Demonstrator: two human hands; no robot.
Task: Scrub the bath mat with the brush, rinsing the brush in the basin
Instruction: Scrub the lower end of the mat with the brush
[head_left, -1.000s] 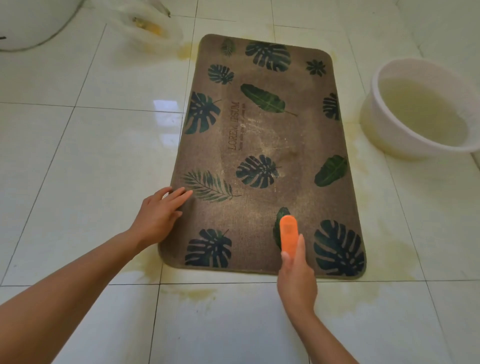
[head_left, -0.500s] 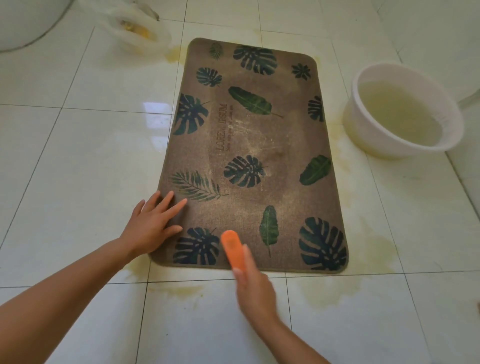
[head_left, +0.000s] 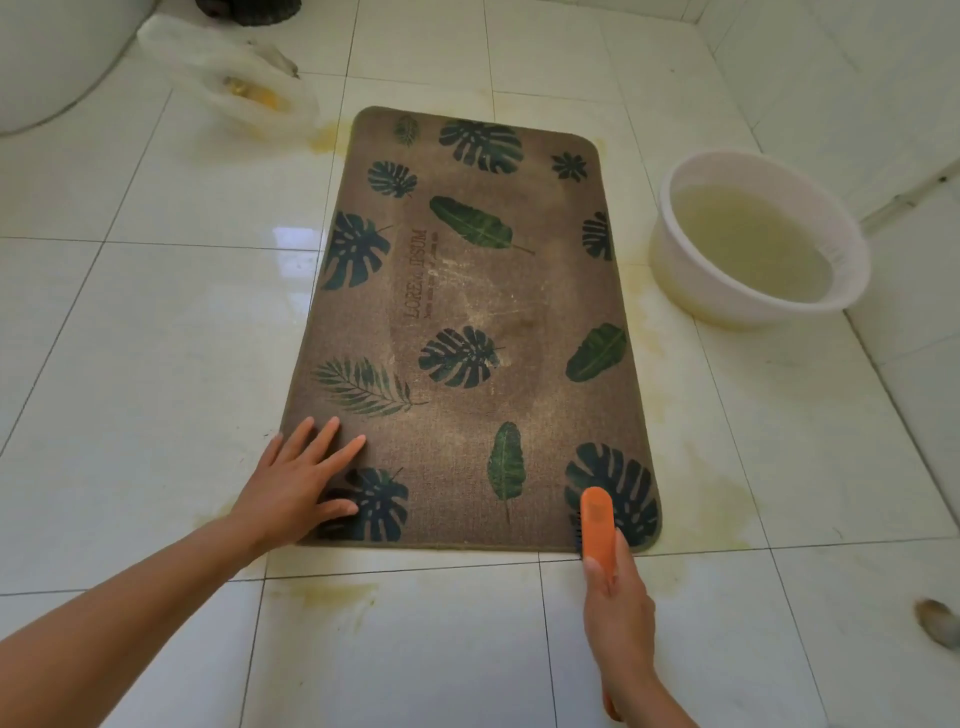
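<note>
Bath mat (head_left: 467, 332) lies flat on the white tiled floor (head_left: 156, 338), brown with dark green leaf prints, and the action is at its near edge. The orange brush (head_left: 596, 522) was down by the near-left leaf half a second ago, and a second ago it sat mid-edge; now it has swung across to the near-right corner, at about five o'clock on the mat, bristles down on the big monstera leaf. I read that as side-to-side strokes along the near strip, so scrubbing is under way and most of the mat, with the pale smear at its centre, looks yet to be covered.

The right hand (head_left: 615, 597) is wrapped around the brush handle, index finger laid along its back. The left hand (head_left: 296, 483) is spread flat, fingers fanned, pressing the near-left corner at seven o'clock and pinning the mat.

The mat's long axis runs from six to twelve o'clock, far end leaning slightly left. The brush points the same way, toward twelve.

The white basin (head_left: 675, 260) of cloudy yellowish water stands at two o'clock, just beside the mat's right edge.
</note>
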